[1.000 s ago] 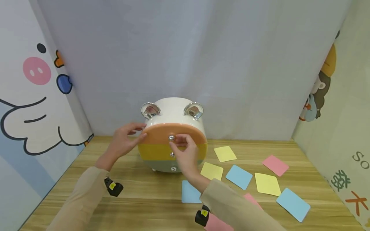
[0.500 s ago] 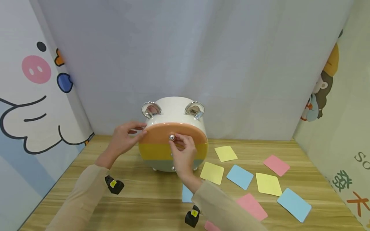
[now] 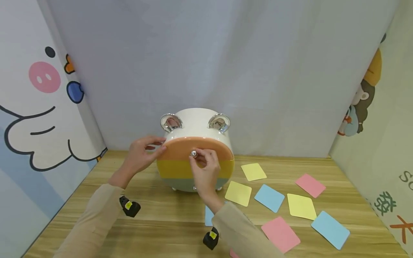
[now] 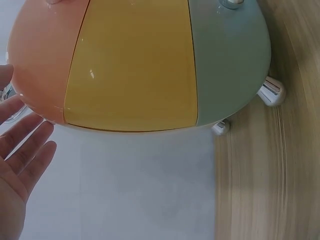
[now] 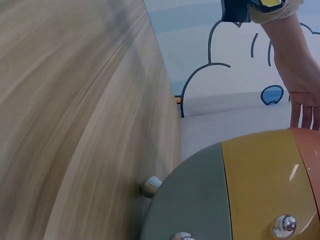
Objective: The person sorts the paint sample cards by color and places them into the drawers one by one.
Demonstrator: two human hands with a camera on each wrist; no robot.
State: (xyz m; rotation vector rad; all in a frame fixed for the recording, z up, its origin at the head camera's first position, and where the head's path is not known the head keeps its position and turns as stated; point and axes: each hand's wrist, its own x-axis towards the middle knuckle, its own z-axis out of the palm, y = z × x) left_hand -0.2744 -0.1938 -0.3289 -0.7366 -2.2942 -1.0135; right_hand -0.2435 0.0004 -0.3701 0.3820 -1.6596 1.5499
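A small rounded drawer cabinet (image 3: 197, 123) with a glossy white body stands on the table in the head view. Its front has an orange drawer (image 3: 175, 149) at the top, a yellow drawer (image 4: 132, 65) in the middle and a grey-green one (image 5: 192, 187) at the bottom. Thumb and fingers of my right hand (image 3: 206, 173) pinch the silver knob (image 3: 193, 153) of the orange drawer. My left hand (image 3: 139, 156) rests at the cabinet's upper left edge, its fingers fairly straight in the left wrist view. No part of my right hand shows in its own wrist view.
Two silver ear-shaped rings (image 3: 171, 123) stick up from the cabinet. Several yellow, blue and pink cards (image 3: 280, 234) lie scattered on the wooden table (image 3: 155, 229) to the right. A grey curtain (image 3: 200, 53) hangs behind, with cartoon-printed panels at both sides.
My right hand has tilted more upright, its wrist moving left, and now covers the middle knob. More of a pink card shows. The left hand stays against the cabinet, and the drawers look unmoved.
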